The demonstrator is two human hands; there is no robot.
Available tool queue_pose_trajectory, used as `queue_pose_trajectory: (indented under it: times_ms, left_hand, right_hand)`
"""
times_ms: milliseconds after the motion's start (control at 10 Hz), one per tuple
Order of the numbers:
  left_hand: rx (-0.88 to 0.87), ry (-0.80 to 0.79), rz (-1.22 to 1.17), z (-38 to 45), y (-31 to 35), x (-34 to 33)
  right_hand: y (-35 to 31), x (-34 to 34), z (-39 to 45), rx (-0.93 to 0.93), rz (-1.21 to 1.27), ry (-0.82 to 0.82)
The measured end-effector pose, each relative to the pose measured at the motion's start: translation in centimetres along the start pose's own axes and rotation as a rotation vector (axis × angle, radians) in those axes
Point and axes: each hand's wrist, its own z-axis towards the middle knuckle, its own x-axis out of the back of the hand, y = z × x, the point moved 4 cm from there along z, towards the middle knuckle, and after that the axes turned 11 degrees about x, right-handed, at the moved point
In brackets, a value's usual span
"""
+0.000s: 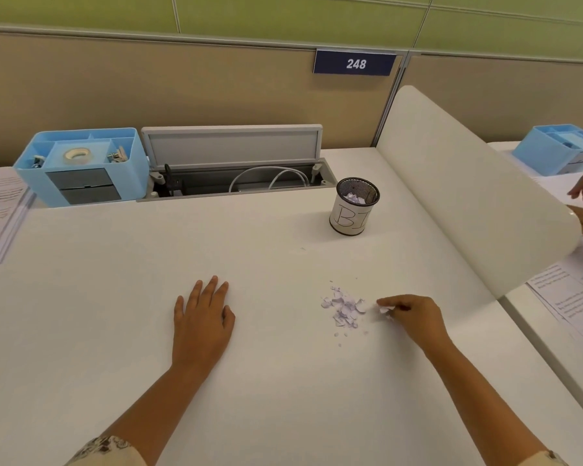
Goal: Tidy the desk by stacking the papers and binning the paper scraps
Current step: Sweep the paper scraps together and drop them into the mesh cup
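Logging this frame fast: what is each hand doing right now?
Left hand: open, flat on the desk, holding nothing.
Right hand: pinching paper scraps beside the scrap pile.

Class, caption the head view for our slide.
Right hand pinches paper scraps near the bin; left hand rests flat.

White worktop (115, 297) fills most of the frame. Tan partition wall (148, 89) runs across the upper half, green panels (283, 11) above it along the top edge. Navy number plate (355, 63) reading 248 upper centre-right. Open grey cable hatch (231, 163) at centre (white cables inside). White curved divider (468, 183) at right, a neighbouring worktop (552, 331) beyond it. Even, soft light.
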Motion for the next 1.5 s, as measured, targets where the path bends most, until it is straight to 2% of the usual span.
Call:
queue_pose_trajectory:
  times_ms: [200, 300, 500, 700, 900, 1000, 1100, 1200, 1300, 1400, 1500]
  left_hand:
    - [0.005, 0.005, -0.005, 0.0, 0.0, 0.1]
    - [0.001, 0.005, 0.001, 0.0, 0.1, 0.1]
    - [0.004, 0.004, 0.009, 0.0, 0.1, 0.2]
    - [0.003, 0.000, 0.019, 0.0, 0.1, 0.3]
    - [0.010, 0.008, 0.016, 0.0, 0.2, 0.5]
    - [0.010, 0.009, 0.007, 0.0, 0.1, 0.4]
    - [0.008, 0.010, 0.012, 0.1, 0.1, 0.3]
    - [0.009, 0.018, 0.015, 0.1, 0.1, 0.3]
    - [0.005, 0.019, 0.019, 0.0, 0.1, 0.3]
    - [0.002, 0.019, 0.016, 0.1, 0.1, 0.3]
    - [0.005, 0.016, 0.016, 0.0, 0.1, 0.2]
  right_hand:
    - [-0.4, -0.1, 1.0, -0.187, 0.482, -0.021]
    - [-1.0, -0.2, 2.0, -0.192, 0.532, -0.029]
    - [-4.4, 0.0, 7.4, -0.118, 0.475, -0.026]
    - [-10.5, 0.9, 14.2, 0.068, 0.372, 0.033]
    - [-12.6, 0.6, 18.9, 0.139, 0.113, 0.120]
    - [-13.4, -0.1, 19.4, 0.255, -0.201, 0.026]
    - [-13.8, -0.3, 19.2, 0.322, -0.318, -0.029]
    - [-14.1, 0.5, 18.7, 0.396, -0.305, 0.023]
    - [-13.8, 1.3, 17.8, 0.386, -0.181, 0.068]
    - [-11.7, 1.6, 14.8, 0.357, 0.034, 0.077]
    - [-9.0, 0.6, 11.6, 0.307, 0.070, 0.018]
